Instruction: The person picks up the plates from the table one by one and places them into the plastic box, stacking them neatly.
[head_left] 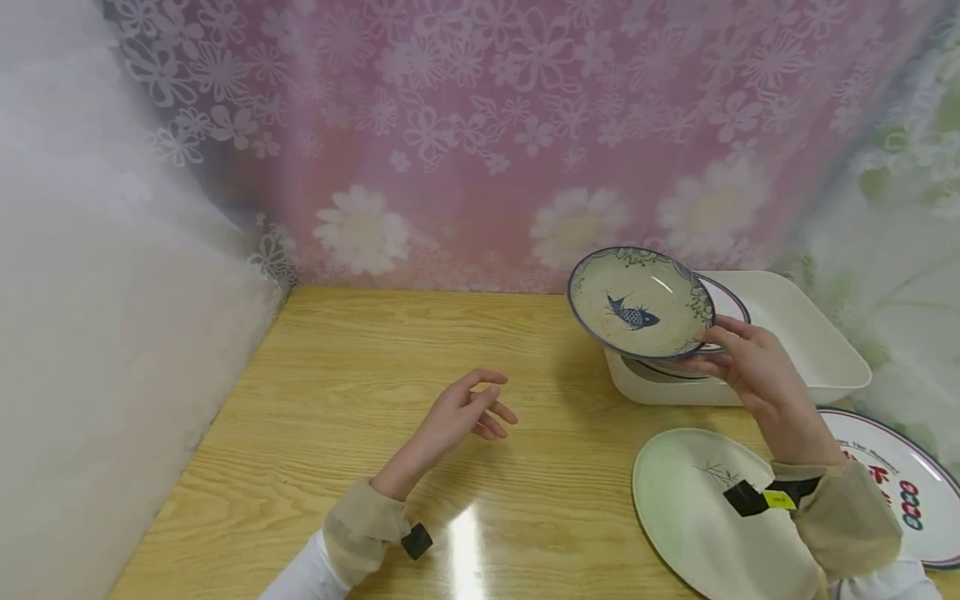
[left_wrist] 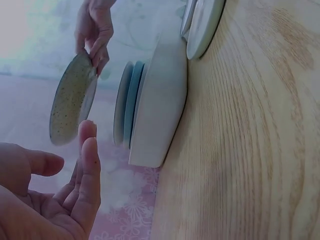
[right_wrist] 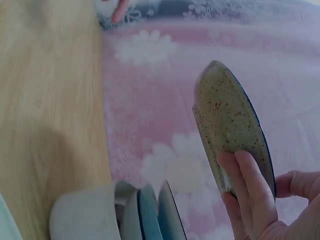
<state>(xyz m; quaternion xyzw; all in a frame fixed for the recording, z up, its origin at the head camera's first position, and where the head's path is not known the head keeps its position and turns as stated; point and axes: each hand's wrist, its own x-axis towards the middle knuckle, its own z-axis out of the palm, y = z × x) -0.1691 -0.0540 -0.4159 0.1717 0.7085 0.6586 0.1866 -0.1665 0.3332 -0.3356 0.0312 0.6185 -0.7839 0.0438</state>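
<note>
My right hand (head_left: pixel 757 367) grips a shallow plate (head_left: pixel 637 300) by its right edge, thumb on the face and fingers under the speckled underside (right_wrist: pixel 227 115). The plate has a blue rim and a blue fish painted in the middle. It is held tilted above the left end of a cream basin (head_left: pixel 802 333). Over the table's middle, my left hand (head_left: pixel 465 408) hangs with fingers loosely bent and nothing in it. In the left wrist view the left fingertips (left_wrist: pixel 89 150) overlap the region just below the held plate.
More plates (left_wrist: pixel 131 105) stick up out of the basin. On the right of the wooden table (head_left: pixel 360 400) lie a pale green oval plate (head_left: pixel 697 517) and a white plate with red lettering (head_left: pixel 930 500). A pink floral curtain (head_left: pixel 450 150) hangs behind.
</note>
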